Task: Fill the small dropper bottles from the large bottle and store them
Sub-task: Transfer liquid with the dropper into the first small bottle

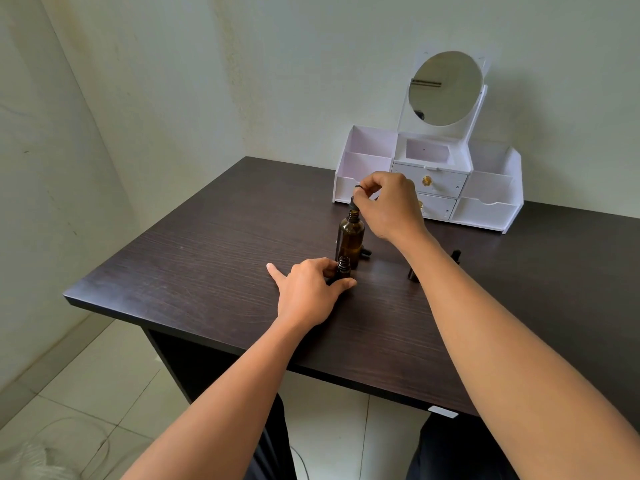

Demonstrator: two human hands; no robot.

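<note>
Left grip (306, 289) round small dropper bottle (344, 269), right grip (388, 202) pinching dropper (353, 201) over large amber bottle (351, 240)

Pale greenish-white walls (311, 46) meet in a corner at the upper left of the frame. A faint yellowish stain (235, 64) runs down beside the corner, and small dark scuffs mark the left wall. The light is soft and even, and shadows are faint. A dark wood-grain tabletop (207, 254) fills the middle and reaches the back wall. A small white label (442, 412) sits on its near edge at lower right. Beneath it is a dark side panel (180, 365). The floor (104, 368) at lower left has large pale tiles with grey joints.
</note>
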